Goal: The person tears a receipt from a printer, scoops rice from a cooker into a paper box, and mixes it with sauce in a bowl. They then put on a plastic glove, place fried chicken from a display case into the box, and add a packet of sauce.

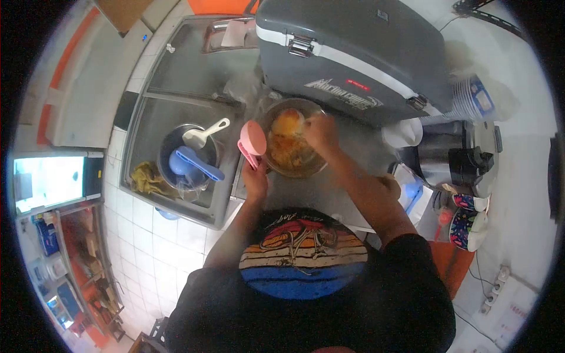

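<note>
A round metal bowl (300,169) with orange-yellow food in it stands on the counter in front of me. My left hand (255,178) is closed around the handle of a pink scoop (253,139), which is held up at the bowl's left edge. Over the bowl's right side is my right hand (321,134), its fingers closed on a utensil whose pale round end (294,120) shows above the food. The utensil's handle is mostly hidden by the fingers.
Left, a pot (170,141) holding a white scoop (200,135) and a blue scoop (187,164) stands beside a yellow cloth (150,179). A large grey cooler (353,53) is behind the bowl. Stacked cups (471,99) and a dark cooker (435,154) stand at the right.
</note>
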